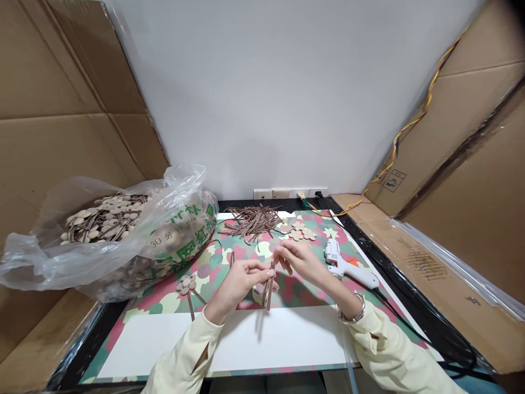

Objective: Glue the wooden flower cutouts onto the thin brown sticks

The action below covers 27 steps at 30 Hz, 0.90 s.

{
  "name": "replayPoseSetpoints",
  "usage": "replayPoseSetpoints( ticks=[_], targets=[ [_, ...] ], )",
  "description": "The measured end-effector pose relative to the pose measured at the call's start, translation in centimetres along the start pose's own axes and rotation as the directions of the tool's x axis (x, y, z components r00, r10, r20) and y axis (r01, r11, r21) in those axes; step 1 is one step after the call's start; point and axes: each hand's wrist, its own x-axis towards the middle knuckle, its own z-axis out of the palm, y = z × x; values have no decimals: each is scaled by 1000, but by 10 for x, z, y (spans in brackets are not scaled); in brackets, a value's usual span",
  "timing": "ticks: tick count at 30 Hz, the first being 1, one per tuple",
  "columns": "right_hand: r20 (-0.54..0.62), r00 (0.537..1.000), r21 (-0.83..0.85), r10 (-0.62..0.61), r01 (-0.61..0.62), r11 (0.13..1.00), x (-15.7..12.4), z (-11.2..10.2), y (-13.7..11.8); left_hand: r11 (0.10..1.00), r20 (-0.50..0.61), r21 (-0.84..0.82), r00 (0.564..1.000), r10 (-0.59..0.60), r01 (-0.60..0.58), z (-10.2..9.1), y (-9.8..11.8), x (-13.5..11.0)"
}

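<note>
Brown ribbon strips (269, 295) hang from the pinched fingers of my left hand (246, 278), their loose ends pointing down over the table. My right hand (298, 259) is just above and to the right, its curled fingertips closed at the upper end of the same strips. Under my left wrist lies a pale wooden flower (186, 284) with two ribbon tails. Another strip (232, 259) shows behind my left hand. Several bare wooden flowers (302, 232) lie beyond my right hand.
A clear plastic bag (164, 235) full of flowers on ribbons stands at left. Loose brown ribbons (254, 221) are heaped at the back. A white glue gun (348, 268) lies at right, its black cord (400, 314) trailing forward. Cardboard walls (53, 109) flank the camouflage-patterned table.
</note>
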Motion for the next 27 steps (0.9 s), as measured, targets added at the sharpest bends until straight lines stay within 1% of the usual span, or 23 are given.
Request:
replayPoseSetpoints(
  ticks=[2, 4, 5, 7, 8, 11, 15, 20, 22, 24, 25, 27],
  targets=[
    [38, 998, 143, -44, 38, 989, 0, -8, -6, 975, 106, -218, 994, -29, 52, -4, -3, 1],
    [81, 988, 236, -132, 110, 966, 0, -11, -11, 908, 197, -404, 980, -34, 112, -7, -8, 3],
    [105, 979, 270, -173, 139, 953, 0, -11, -12, 876, 223, -464, 974, -30, 133, -8, -11, 4],
    [135, 964, 332, -228, 173, 927, -1, -7, -13, 838, 242, -525, 970, -17, 146, -7, -15, 6],
    [132, 962, 360, -238, 178, 916, -1, -5, -14, 830, 249, -537, 968, -11, 148, -6, -17, 6],
    [96, 973, 430, -211, 151, 890, -1, 4, -15, 803, 282, -572, 960, 2, 166, -2, -18, 4],
    [91, 984, 532, -152, 82, 843, -1, 10, -14, 780, 317, -597, 948, 14, 188, 3, -18, 0],
    [106, 987, 552, -124, 45, 833, 0, 13, -13, 790, 367, -573, 930, 13, 216, 3, -22, 1],
    [125, 986, 518, -114, 33, 855, 1, 10, -15, 811, 391, -535, 920, -8, 234, 0, -21, 1],
    [146, 984, 444, -102, 27, 896, 1, 4, -19, 854, 389, -470, 921, -27, 224, -6, -16, 0],
    [156, 984, 391, -89, 21, 920, 1, 1, -20, 888, 372, -418, 928, -25, 192, -8, -12, 0],
    [172, 984, 273, -49, 0, 962, 1, -5, -20, 967, 303, -248, 953, 17, 62, -13, -3, -2]
  ],
)
